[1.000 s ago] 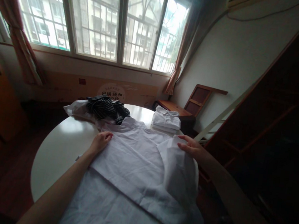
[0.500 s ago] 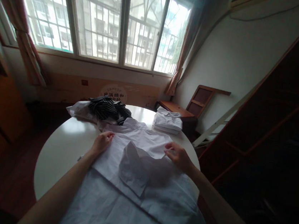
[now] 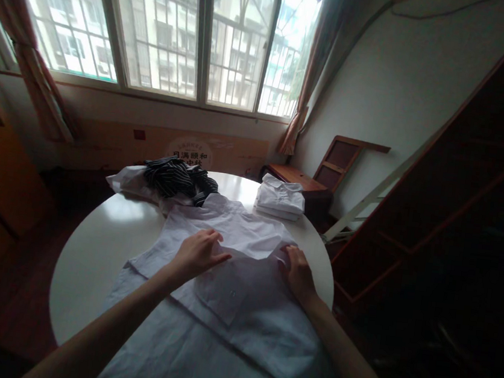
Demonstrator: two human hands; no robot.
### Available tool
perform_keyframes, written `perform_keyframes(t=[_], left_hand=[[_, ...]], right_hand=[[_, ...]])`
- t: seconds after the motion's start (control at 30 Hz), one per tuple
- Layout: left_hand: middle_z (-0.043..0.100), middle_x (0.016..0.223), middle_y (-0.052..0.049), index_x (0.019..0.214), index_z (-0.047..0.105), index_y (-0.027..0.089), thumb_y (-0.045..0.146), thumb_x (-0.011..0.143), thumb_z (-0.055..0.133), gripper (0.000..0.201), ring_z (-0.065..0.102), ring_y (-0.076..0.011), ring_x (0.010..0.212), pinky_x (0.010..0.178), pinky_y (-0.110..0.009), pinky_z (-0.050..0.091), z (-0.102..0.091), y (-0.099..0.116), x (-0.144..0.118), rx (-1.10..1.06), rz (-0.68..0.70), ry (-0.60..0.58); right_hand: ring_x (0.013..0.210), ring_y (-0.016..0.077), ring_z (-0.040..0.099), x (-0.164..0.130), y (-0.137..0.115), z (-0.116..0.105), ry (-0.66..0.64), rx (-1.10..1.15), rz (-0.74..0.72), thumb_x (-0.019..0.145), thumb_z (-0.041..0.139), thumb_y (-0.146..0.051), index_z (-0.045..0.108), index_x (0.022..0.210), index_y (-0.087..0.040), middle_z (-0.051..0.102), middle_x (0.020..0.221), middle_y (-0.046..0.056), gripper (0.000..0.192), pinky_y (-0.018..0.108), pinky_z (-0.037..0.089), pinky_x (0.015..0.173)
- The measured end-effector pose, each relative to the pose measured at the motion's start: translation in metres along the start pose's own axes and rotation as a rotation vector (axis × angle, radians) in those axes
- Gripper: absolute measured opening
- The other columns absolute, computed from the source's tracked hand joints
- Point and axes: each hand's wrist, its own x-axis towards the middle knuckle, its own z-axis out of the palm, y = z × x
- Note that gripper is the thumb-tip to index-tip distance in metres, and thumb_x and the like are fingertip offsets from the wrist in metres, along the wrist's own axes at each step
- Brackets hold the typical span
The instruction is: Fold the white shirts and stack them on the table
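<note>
A white shirt (image 3: pixel 213 324) lies spread over the round table, its far end lying toward the window. Above its middle is my left hand (image 3: pixel 199 256), thumb and fingers apart, with nothing in its grip. A folded-over cuff-like piece with a button lies just below that hand, partly in shadow. At the shirt's right edge, my right hand (image 3: pixel 298 272) has its fingers closed on the fabric and lifts a fold of it; the fingertips are partly hidden by cloth.
The white round table (image 3: pixel 82 279) carries a stack of folded white shirts (image 3: pixel 280 198) at the back right. At the back left lies a heap of black striped cloth (image 3: pixel 175 179) on a white bag (image 3: pixel 128 180). Beyond stands a wooden chair (image 3: pixel 339 162).
My left hand has let go of the shirt's left edge and moved right over its middle, opening. My right hand stays at the right edge. The folded-over piece now lies flatter.
</note>
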Motion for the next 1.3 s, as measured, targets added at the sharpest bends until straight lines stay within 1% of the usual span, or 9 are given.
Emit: perform_keyframes(t=[0.17,0.3,0.43,0.6,0.73,0.87,1.0,1.17,1.3], left_hand=[[0.060,0.071,-0.003,0.068,0.056,0.018,0.024,0.072,0.051,0.009,0.056,-0.0179,0.072,0.064,-0.026,0.039,0.002,-0.010,0.003,-0.026,-0.108,-0.066],[0.048,0.054,0.002,0.059,0.047,0.017,0.035,0.072,0.045,0.022,0.047,-0.0127,0.055,0.052,-0.023,0.036,-0.004,-0.009,0.014,-0.490,-0.219,-0.151],[0.052,0.063,0.000,0.073,0.050,0.015,0.043,0.071,0.043,0.029,0.050,-0.0121,0.057,0.055,-0.024,0.040,-0.004,-0.023,0.014,-0.880,-0.357,-0.132],[0.060,0.070,-0.003,0.074,0.053,0.015,0.031,0.066,0.046,0.020,0.056,-0.0166,0.067,0.064,-0.030,0.046,0.003,-0.060,0.004,-0.536,-0.395,0.078],[0.064,0.095,-0.007,0.089,0.057,0.016,0.029,0.070,0.048,0.024,0.058,-0.0203,0.090,0.083,-0.036,0.044,-0.003,-0.060,-0.004,-0.334,-0.184,0.250],[0.063,0.101,-0.007,0.098,0.057,0.019,0.040,0.077,0.049,0.030,0.057,-0.0191,0.094,0.084,-0.032,0.043,-0.011,-0.027,-0.015,-0.308,0.096,-0.008],[0.061,0.100,-0.008,0.096,0.057,0.021,0.046,0.065,0.064,0.040,0.055,-0.0232,0.091,0.081,-0.035,0.042,0.000,0.007,-0.032,-0.040,0.227,-0.177],[0.061,0.083,-0.006,0.079,0.055,0.020,0.025,0.070,0.055,0.010,0.057,-0.0204,0.078,0.070,-0.030,0.041,0.023,0.021,-0.043,0.218,0.137,-0.229],[0.057,0.065,-0.001,0.070,0.048,0.020,0.021,0.077,0.041,0.010,0.054,-0.0143,0.058,0.054,-0.024,0.036,0.019,0.012,-0.040,0.141,-0.009,-0.107]], right_hand=[[0.097,0.0247,0.049,0.001,-0.002,-0.008,-0.071,-0.067,0.149,0.072,0.043,-0.009,0.053,0.096,-0.016,0.056,0.102,0.011,0.027,0.037,0.042,0.085],[0.092,0.0220,0.052,0.000,-0.005,-0.013,-0.070,-0.048,0.244,0.067,0.040,-0.003,0.055,0.089,-0.018,0.058,0.094,0.008,0.031,0.032,0.044,0.080],[0.088,0.0214,0.053,-0.001,-0.005,-0.014,-0.068,-0.054,0.292,0.067,0.039,-0.003,0.055,0.082,-0.018,0.059,0.090,0.008,0.027,0.032,0.044,0.079],[0.088,0.0223,0.054,-0.001,0.001,-0.008,-0.055,-0.042,0.292,0.067,0.042,-0.004,0.055,0.087,-0.017,0.059,0.090,0.008,0.027,0.034,0.044,0.079],[0.088,0.0223,0.053,-0.002,0.004,-0.006,-0.048,-0.034,0.257,0.067,0.044,-0.004,0.055,0.085,-0.018,0.059,0.088,0.007,0.026,0.035,0.044,0.079],[0.090,0.0227,0.053,-0.003,0.004,-0.005,-0.038,-0.030,0.248,0.068,0.045,-0.005,0.057,0.090,-0.018,0.060,0.091,0.008,0.028,0.036,0.044,0.081],[0.091,0.0232,0.054,-0.003,0.004,-0.005,-0.043,-0.003,0.251,0.069,0.046,-0.007,0.058,0.091,-0.018,0.060,0.092,0.008,0.027,0.037,0.044,0.080],[0.090,0.0231,0.055,-0.003,0.003,-0.006,-0.048,-0.003,0.263,0.070,0.047,-0.008,0.059,0.088,-0.018,0.061,0.091,0.009,0.024,0.037,0.045,0.079],[0.089,0.0224,0.057,-0.002,0.003,-0.007,-0.058,0.025,0.279,0.072,0.047,-0.010,0.061,0.087,-0.017,0.063,0.091,0.009,0.022,0.036,0.045,0.080]])
